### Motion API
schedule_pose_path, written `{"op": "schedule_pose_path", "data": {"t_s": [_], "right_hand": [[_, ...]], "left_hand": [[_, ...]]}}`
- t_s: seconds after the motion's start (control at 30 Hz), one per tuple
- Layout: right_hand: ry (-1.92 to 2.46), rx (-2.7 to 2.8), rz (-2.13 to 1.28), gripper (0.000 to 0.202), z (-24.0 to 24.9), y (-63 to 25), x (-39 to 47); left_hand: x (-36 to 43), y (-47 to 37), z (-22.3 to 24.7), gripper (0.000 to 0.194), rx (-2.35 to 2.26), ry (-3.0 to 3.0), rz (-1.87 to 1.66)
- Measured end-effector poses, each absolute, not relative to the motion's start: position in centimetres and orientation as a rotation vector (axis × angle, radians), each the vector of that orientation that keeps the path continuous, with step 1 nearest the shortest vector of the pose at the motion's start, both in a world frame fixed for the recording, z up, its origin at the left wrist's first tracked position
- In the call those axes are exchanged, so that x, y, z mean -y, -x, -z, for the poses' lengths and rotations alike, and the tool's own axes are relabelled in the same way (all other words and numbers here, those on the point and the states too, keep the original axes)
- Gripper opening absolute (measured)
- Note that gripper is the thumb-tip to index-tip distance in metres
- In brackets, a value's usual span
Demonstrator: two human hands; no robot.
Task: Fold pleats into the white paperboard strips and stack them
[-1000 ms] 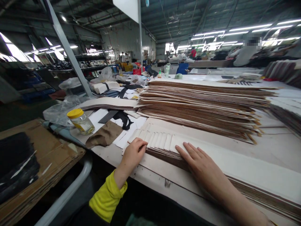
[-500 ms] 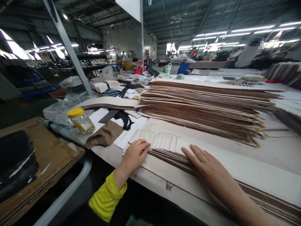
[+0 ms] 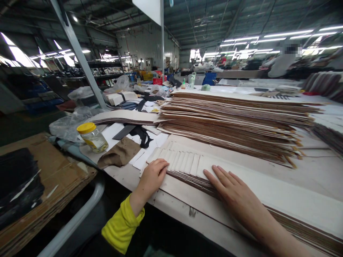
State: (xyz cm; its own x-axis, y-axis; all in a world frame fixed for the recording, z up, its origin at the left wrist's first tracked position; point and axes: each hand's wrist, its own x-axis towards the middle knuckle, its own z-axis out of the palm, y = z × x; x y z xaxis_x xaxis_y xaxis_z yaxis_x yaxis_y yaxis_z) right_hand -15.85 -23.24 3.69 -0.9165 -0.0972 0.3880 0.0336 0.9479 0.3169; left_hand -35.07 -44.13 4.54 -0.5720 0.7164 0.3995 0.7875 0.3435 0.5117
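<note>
At the left of the table (image 3: 171, 187), a clear jar with a yellow lid (image 3: 92, 137) stands near the edge, with a crumpled brown cloth (image 3: 120, 151) to its right. Neither is touched.

Next to the right is the left hand (image 3: 152, 175), at the near corner of the fanned ends (image 3: 184, 161) of a stack of strips (image 3: 273, 189). Its fingers are curled, thumb and forefinger drawn together at the near edge; whether a strip is pinched between them I cannot tell.

The stack lies flat on the near side of the table, running from the middle to the right. Its top is white, its near edge layered brown and white, and its left ends are stepped like stairs. I judge each strip light, thin and flexible, somewhat stiff in the manner of backed cloth, and not fragile, though a corner could crease. The whole stack would be heavier and apt to slide layer on layer. The stepped ends offer the best hold: one exposed edge at a time, between thumb and forefinger.

Right of the steps, the right hand (image 3: 233, 187) rests palm down on the top strip, fingers extended and slightly spread, gripping nothing visible. Its thumb is hidden. Beyond, on the far side, lies a taller pile of similar strips (image 3: 227, 125).
</note>
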Motion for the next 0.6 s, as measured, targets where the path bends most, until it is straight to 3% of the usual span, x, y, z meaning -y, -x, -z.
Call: {"op": "schedule_pose_path", "data": {"t_s": [0.13,0.27,0.6], "right_hand": [[-0.009,2.694,0.387,0.043,-3.6,15.6,23.7],[0.04,2.663,0.346,0.043,-3.4,15.4,24.1],[0.042,2.627,0.27,0.041,-3.4,15.6,24.1]], "left_hand": [[44.6,35.6,-4.7,0.02,2.5,1.357,1.152],[45.2,36.5,-5.4,0.021,2.678,1.154,1.224],[45.4,37.6,-7.6,0.031,3.176,0.886,1.776]]}}
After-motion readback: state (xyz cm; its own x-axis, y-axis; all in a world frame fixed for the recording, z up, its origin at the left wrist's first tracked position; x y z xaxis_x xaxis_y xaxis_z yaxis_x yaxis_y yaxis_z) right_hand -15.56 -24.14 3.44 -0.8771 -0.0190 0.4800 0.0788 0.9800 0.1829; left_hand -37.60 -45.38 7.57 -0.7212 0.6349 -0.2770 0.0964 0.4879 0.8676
